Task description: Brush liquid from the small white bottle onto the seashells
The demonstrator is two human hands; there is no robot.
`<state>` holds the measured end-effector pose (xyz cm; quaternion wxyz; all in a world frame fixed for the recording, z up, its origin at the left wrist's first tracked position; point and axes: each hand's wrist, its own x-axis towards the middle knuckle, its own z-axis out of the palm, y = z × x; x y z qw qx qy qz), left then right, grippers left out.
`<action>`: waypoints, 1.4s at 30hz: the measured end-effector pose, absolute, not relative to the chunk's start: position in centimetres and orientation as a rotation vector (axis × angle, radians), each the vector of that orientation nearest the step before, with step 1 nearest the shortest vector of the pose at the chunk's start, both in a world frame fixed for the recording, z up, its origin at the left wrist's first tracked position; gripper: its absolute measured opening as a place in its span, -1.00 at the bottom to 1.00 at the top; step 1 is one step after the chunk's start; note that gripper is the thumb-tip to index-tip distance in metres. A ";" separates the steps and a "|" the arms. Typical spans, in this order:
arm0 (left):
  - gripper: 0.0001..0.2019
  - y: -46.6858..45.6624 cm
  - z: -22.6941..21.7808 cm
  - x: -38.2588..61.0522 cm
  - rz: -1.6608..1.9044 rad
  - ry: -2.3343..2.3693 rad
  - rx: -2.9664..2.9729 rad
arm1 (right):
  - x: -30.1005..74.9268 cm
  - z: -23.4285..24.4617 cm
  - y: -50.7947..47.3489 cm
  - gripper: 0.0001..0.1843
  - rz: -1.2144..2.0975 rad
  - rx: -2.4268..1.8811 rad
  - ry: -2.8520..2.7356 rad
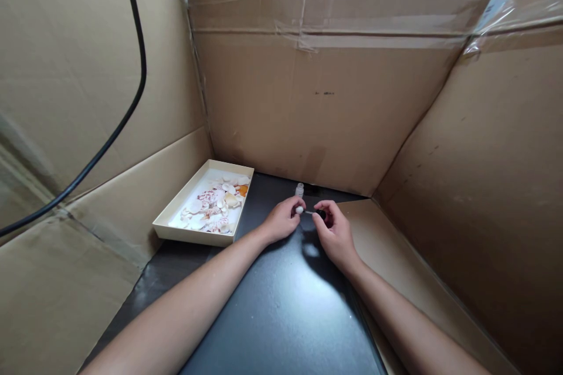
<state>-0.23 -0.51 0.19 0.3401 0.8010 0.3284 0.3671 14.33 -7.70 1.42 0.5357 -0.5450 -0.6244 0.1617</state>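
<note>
- From my far place, I see the left hand (281, 221) pinching a small white piece (299, 210), above the dark table (281, 304).
- The right hand (338, 237) grips a dark handle (322, 214); its thin stick (309, 212) points toward this piece. Contact I cannot tell.
- A small clear bottle (299, 190) stands just behind the left fingers.
- The shell tray (193, 235) lies at left.
</note>
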 end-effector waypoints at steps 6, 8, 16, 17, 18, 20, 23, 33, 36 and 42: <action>-0.85 -0.4 0.1 -0.1 0.979 0.854 2.090 | 14.3 1.4 -7.6 -0.84 0.367 -1.315 -1.486; -0.84 -0.5 0.1 -0.1 0.984 0.871 2.090 | 14.4 1.4 -7.6 -0.84 0.373 -1.307 -1.469; -0.81 -0.5 0.1 -0.1 0.989 0.896 2.098 | 14.4 1.4 -7.6 -0.82 0.360 -1.312 -1.451; -0.81 -0.5 0.1 -0.1 0.992 0.894 2.100 | 14.4 1.4 -7.6 -0.82 0.377 -1.301 -1.448; -0.80 -0.5 0.1 -0.1 0.996 0.891 2.101 | 14.4 1.3 -7.6 -0.81 0.398 -1.288 -1.451; -0.81 -0.6 0.1 -0.1 1.003 0.885 2.099 | 14.4 1.3 -7.5 -0.81 0.415 -1.282 -1.463; -0.82 -0.6 0.1 -0.1 1.006 0.884 2.095 | 14.5 1.2 -7.5 -0.82 0.378 -1.322 -1.457; -0.84 -0.4 -0.1 0.0 1.018 0.876 2.075 | 14.5 1.3 -7.6 -0.83 0.380 -1.314 -1.413; -0.83 -0.4 -0.1 0.0 1.018 0.882 2.072 | 14.4 1.4 -7.6 -0.82 0.417 -1.262 -1.418; -0.84 -0.3 -0.3 0.1 1.019 0.880 2.080 | 14.4 1.2 -7.5 -0.84 0.425 -1.273 -1.399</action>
